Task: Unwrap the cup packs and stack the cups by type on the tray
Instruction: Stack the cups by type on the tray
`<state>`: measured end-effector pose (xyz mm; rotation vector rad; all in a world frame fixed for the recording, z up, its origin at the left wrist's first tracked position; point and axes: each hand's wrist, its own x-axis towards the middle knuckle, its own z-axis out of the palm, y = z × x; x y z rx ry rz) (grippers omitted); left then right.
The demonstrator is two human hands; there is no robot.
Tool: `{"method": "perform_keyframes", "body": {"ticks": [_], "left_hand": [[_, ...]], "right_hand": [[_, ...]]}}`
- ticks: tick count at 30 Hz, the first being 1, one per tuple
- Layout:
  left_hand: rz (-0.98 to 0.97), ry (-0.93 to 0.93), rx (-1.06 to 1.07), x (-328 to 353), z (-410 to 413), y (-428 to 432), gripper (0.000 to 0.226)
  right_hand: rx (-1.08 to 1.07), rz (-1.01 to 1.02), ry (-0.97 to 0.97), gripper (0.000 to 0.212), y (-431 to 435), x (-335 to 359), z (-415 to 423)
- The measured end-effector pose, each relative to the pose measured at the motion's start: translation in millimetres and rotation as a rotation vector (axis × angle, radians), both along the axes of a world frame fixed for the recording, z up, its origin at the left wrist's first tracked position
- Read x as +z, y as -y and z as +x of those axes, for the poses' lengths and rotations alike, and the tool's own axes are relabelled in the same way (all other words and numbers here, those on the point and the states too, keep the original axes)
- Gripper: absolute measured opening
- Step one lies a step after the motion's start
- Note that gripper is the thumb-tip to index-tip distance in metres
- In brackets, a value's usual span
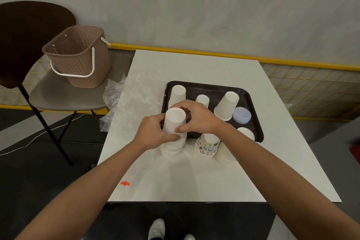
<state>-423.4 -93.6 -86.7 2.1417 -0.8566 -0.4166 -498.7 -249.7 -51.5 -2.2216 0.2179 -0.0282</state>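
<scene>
A stack of upside-down white cups (pixel 174 122) stands on the table just in front of the dark tray (pixel 206 87). My left hand (pixel 153 132) grips its left side and my right hand (pixel 196 117) its right side. On the tray stand another white cup stack (pixel 178 92), a patterned cup (pixel 202 100), a wider white cup stack (pixel 228 105) and clear lids (pixel 242 115). A patterned cup stack (pixel 207 146) and a plain white stack (pixel 224 155) stand on the table under my right forearm. A white cup (pixel 246 132) shows at the tray's near right corner.
Crumpled clear plastic wrap (pixel 132 95) lies on the white table (pixel 194 181) left of the tray. A pink basket (pixel 78 56) sits on a chair (pixel 64 97) to the left. A small orange scrap (pixel 125 183) lies near the table's front edge.
</scene>
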Motion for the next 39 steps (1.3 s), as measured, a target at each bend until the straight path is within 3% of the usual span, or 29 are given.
{"method": "perform_keyframes", "body": {"ticks": [16, 25, 39], "left_hand": [[-0.012, 0.058, -0.022, 50, 28, 17, 0.048], [-0.045, 0.179, -0.017, 76, 71, 49, 0.064], [-0.041, 0.125, 0.058, 46, 123, 118, 0.06]], "right_hand": [[0.019, 0.023, 0.072, 0.057, 22, 44, 24], [-0.086, -0.006, 0.158, 0.065, 42, 68, 57], [-0.303, -0.085, 0.067, 0.064, 77, 42, 108]]}}
